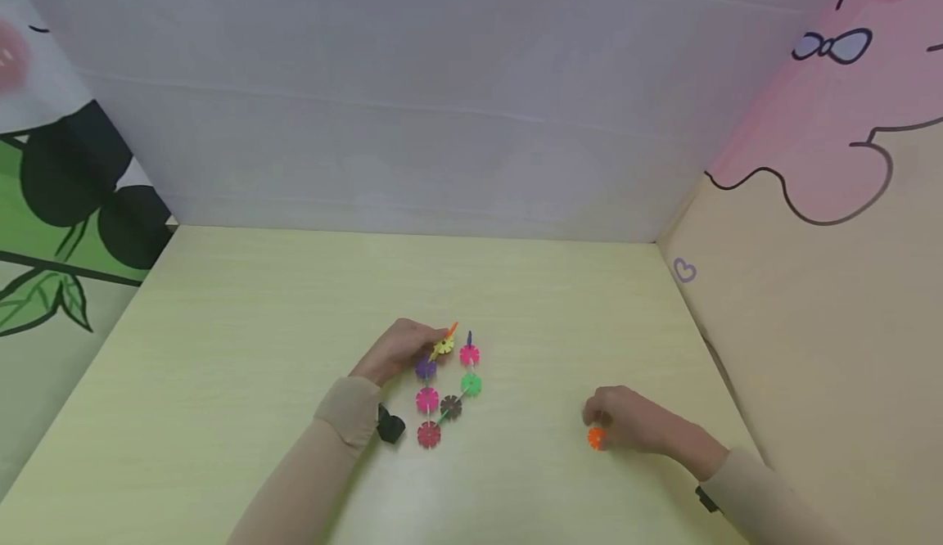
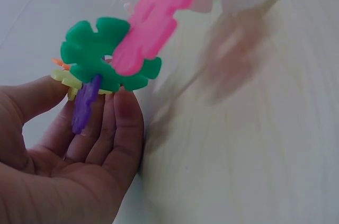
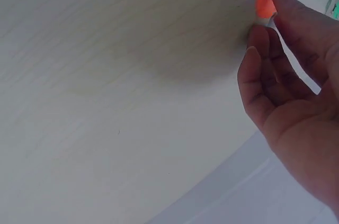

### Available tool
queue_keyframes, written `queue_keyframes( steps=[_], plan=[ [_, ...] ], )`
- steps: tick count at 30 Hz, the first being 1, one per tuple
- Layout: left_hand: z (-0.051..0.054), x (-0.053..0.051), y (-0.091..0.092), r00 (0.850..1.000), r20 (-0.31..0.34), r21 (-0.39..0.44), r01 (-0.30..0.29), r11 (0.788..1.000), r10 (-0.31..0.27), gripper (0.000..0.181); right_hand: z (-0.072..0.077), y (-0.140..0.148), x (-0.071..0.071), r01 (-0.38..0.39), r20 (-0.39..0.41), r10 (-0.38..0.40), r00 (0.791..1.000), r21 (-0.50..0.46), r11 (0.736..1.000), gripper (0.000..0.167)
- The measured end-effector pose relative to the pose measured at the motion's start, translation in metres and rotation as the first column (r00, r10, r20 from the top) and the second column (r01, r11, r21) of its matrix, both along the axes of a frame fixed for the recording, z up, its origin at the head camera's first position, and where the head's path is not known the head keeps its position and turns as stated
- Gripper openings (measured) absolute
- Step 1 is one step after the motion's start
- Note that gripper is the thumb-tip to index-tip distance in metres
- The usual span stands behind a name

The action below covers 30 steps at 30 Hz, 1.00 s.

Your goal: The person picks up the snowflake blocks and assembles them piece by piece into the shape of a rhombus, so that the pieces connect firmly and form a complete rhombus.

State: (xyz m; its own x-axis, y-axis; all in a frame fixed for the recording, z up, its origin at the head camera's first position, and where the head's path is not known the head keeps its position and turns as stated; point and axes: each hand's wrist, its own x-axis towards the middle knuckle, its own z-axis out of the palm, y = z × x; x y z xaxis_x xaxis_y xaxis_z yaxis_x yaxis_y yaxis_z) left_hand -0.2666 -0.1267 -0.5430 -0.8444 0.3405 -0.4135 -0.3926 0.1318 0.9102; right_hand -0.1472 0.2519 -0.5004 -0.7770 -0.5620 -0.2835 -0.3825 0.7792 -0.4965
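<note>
My left hand [image 1: 401, 349] pinches the upper left end of a chain of notched plastic snowflake discs [image 1: 427, 400], near a yellow disc [image 1: 444, 344] and an orange one seen edge-on. The chain bends into a U, its other end a purple disc [image 1: 469, 338] above a pink one. In the left wrist view, a green disc [image 2: 87, 54], a pink disc [image 2: 159, 23] and a purple disc [image 2: 85, 105] slot together above the palm. Off to the right, my right hand [image 1: 633, 421] holds a single orange disc [image 1: 596, 439] between thumb and fingers, close to the tabletop.
A pale wooden table [image 1: 295, 283] lies under both hands. White sheeting [image 1: 412, 119] stands behind it. Printed panels border both sides, green and black at left, pink and beige [image 1: 825, 299] at right. Dark wrist pieces [image 1: 390, 426] show at the sleeves.
</note>
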Motion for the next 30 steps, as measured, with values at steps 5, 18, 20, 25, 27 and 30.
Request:
queue_keyframes(
  steps=[5,18,20,25,27,30],
  plan=[
    [-0.001,0.000,0.000,1.000,0.007,0.009,-0.011,1.000,0.011,0.025,-0.002,0.001,-0.002,-0.039,-0.029,0.039,0.999,0.010,0.999,0.023],
    [0.001,0.001,-0.001,1.000,0.020,0.002,-0.016,1.000,0.016,0.025,-0.003,0.005,-0.001,0.009,0.048,-0.008,0.999,-0.010,1.000,0.033],
    [0.001,0.001,-0.001,1.000,0.019,0.001,-0.013,1.000,0.013,0.025,-0.004,0.006,-0.002,0.002,0.042,-0.001,0.999,-0.018,1.000,0.034],
    [0.002,0.001,-0.002,1.000,0.014,-0.013,-0.013,1.000,0.013,0.026,-0.005,0.007,-0.012,0.004,-0.014,-0.005,1.000,-0.062,0.998,0.029],
    [0.002,0.001,-0.002,1.000,0.018,-0.012,-0.016,1.000,0.017,0.026,-0.006,0.006,-0.021,0.030,-0.027,-0.033,0.999,-0.093,0.995,0.024],
    [0.003,0.001,-0.002,0.999,0.029,0.009,-0.022,1.000,0.022,0.025,-0.007,0.001,-0.038,0.071,-0.028,-0.076,0.997,-0.155,0.985,0.018]
  ],
)
